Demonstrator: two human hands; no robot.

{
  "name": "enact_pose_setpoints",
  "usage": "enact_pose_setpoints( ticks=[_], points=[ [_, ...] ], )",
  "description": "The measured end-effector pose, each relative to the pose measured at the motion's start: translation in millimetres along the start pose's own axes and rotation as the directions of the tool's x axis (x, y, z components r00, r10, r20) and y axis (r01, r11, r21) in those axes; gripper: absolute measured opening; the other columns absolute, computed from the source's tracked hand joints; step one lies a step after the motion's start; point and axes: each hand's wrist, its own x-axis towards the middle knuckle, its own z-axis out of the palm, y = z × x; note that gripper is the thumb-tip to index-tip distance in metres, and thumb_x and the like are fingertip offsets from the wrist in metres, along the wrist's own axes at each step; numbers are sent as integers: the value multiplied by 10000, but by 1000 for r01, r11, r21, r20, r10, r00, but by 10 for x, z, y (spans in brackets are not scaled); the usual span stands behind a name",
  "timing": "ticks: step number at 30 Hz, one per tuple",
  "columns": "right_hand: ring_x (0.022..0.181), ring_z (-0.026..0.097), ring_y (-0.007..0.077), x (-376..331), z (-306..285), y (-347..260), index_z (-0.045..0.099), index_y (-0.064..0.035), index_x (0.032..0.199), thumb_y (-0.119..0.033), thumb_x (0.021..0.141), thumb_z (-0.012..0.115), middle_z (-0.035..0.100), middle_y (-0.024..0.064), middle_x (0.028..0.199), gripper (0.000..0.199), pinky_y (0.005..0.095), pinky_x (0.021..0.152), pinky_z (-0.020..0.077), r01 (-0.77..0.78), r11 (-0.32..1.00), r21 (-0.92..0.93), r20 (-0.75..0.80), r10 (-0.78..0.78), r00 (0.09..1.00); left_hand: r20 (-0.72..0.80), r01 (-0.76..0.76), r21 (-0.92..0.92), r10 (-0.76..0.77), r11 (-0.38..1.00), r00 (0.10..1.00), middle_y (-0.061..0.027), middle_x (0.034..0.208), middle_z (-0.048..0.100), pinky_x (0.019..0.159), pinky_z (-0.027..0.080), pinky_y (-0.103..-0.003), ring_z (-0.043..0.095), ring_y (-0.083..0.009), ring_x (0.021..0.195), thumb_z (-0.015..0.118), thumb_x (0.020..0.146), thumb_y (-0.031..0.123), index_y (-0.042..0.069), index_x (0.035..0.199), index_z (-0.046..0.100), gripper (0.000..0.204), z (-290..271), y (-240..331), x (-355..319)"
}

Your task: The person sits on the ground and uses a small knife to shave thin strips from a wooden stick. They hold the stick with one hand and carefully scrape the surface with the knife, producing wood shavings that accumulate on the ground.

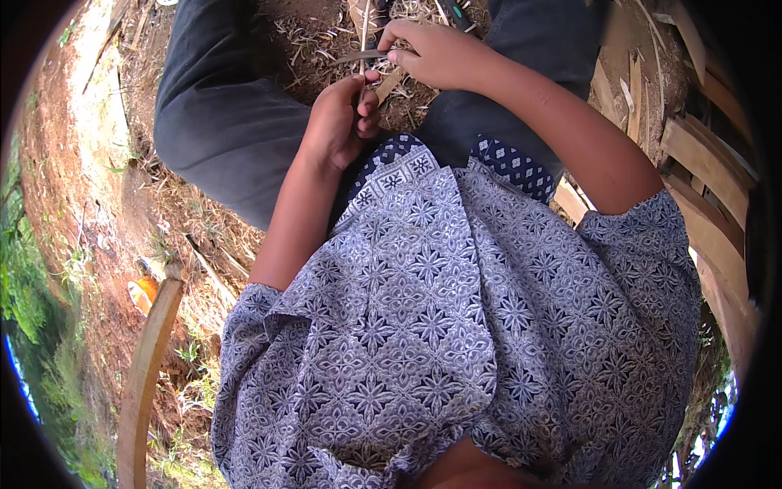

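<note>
Between my spread knees, my left hand [338, 122] is closed around the lower end of a thin pale strip [365, 33], wood or bamboo by its look. The strip stands away from me toward the top edge. My right hand [440, 55] is closed on a knife, its grip mostly hidden by the fingers. The narrow grey-brown blade [356, 57] points left and crosses the strip just beyond my left fingers. Whether the edge touches the strip is hard to make out.
Pale shavings [309, 37] litter the brown soil between my legs. A dark object with a green patch [459, 15] lies beyond my right hand. Wooden boards [709, 163] are piled at the right. On the left are a curved wooden beam [151, 375] and an orange object [142, 293].
</note>
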Motion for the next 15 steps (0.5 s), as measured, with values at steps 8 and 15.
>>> enact_pose_setpoints(
  ticks=[8,15],
  points=[
    [935,705,350,-90,130,-3,639,-139,1151,-291,1011,587,728,129,987,213,474,786,531,-11,1000,-22,-81,9,997,37,-60,0,60,998,998,55,641,381,460,300,-223,364,-76,518,409,1097,202,96,1172,498,158,-2,-24,85],
    [962,710,342,-105,234,-121,636,-195,1158,-320,1030,529,740,97,1009,209,481,779,544,-143,985,-100,-152,127,980,25,-84,23,83,996,996,56,643,388,451,282,-225,348,-68,503,416,1100,196,111,1144,502,128,-10,-32,169]
  ],
)
